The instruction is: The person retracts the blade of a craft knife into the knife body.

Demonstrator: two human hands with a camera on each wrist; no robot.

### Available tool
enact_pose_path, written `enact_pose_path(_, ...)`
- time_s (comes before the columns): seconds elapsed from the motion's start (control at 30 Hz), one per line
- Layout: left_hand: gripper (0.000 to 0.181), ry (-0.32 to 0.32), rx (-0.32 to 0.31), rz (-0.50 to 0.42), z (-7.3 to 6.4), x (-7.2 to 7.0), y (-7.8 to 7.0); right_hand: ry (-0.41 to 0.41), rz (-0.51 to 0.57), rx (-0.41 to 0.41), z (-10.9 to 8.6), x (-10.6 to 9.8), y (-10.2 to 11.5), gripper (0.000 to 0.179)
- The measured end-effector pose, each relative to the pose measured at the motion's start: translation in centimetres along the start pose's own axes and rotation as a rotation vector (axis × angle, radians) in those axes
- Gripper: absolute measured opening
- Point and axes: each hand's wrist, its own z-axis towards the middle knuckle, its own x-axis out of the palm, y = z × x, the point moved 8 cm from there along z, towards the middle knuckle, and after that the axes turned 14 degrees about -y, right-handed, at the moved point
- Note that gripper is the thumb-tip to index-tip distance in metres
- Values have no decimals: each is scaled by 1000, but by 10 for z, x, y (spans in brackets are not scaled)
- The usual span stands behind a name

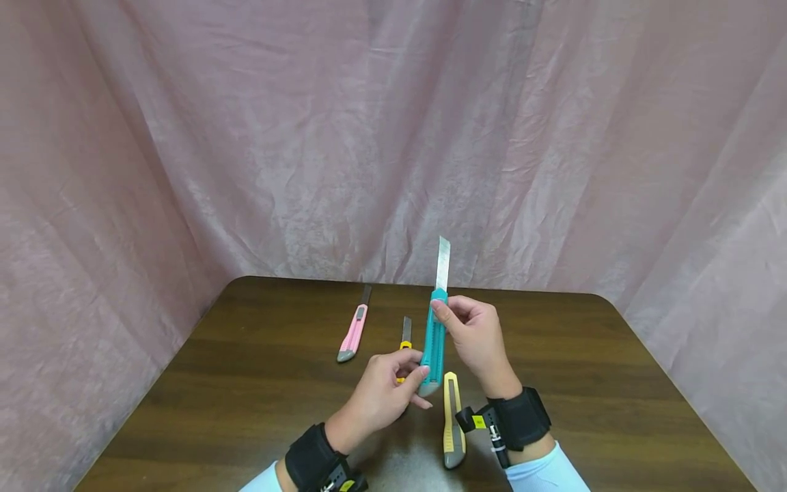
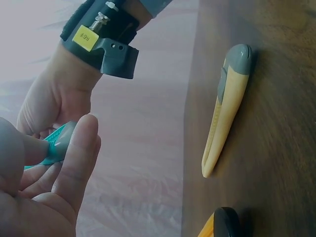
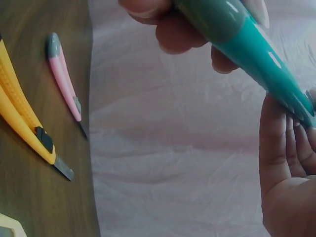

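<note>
A teal utility knife (image 1: 434,342) with a grey end cap is held above the table, its long blade (image 1: 443,263) out and pointing up and away. My left hand (image 1: 384,389) pinches it at the grey end between thumb and fingers. Near the blade end, my right hand (image 1: 476,335) grips the handle with thumb and fingers. In the left wrist view the grey cap (image 2: 63,140) shows between the left fingers. The right wrist view shows the teal handle (image 3: 266,59) running from the left fingers to the right hand (image 3: 291,163).
On the brown table (image 1: 246,383) lie a pink utility knife (image 1: 353,335) and a yellow-orange one (image 3: 24,116), each with blade showing. A pale yellow utility knife (image 1: 451,424) lies by the right wrist, no blade visible. A pink curtain (image 1: 369,137) hangs behind.
</note>
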Motion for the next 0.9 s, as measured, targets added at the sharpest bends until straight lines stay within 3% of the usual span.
enact_pose_path(0.4,18,-7,25,-27,0,-2,-2,31,40,-37,1,4,3,8)
enact_pose_path(0.73,17,-8,23,5,-1,-3,-4,-22,17,-2,7,0,-29,15)
enact_pose_path(0.9,17,-10,37,-2,-1,-4,-4,-15,23,-32,5,2,-19,13)
